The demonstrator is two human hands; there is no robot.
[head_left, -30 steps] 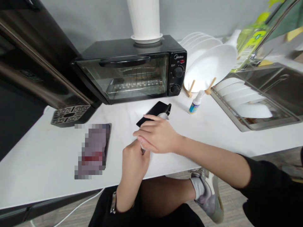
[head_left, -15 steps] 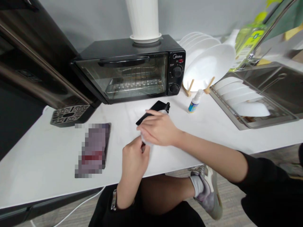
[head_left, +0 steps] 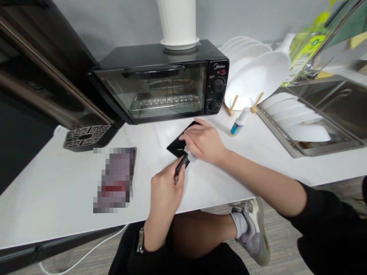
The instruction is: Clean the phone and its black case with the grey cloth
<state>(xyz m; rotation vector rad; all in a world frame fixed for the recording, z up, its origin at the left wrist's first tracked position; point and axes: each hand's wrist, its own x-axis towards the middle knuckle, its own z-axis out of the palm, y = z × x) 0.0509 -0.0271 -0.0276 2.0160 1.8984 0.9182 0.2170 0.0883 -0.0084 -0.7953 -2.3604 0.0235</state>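
My left hand (head_left: 166, 187), with a watch at the wrist, is closed around a dark handle-like piece (head_left: 181, 165) near the counter's front edge. This piece points up and right to a flat, black, angular object (head_left: 177, 146); whether the two are joined I cannot tell. Over the black object lies my right hand (head_left: 204, 142), fingers bent, pressing a crumpled white wipe (head_left: 190, 156) against the dark piece. Part of the black object is hidden under that hand. To the right stands a small spray bottle (head_left: 237, 125) with a blue label.
A black toaster oven (head_left: 160, 61) backs the white counter (head_left: 71, 183), carrying a white pot (head_left: 178, 26). White plates (head_left: 255, 80) stand in a wooden rack beside the sink (head_left: 295, 151), which holds several bowls. A pixelated flat item (head_left: 116, 179) lies left, before a dark machine (head_left: 86, 135).
My right hand has slid up and right, away from my left hand, with the wipe. More of the dark piece in my left hand now shows. The view has shifted slightly.
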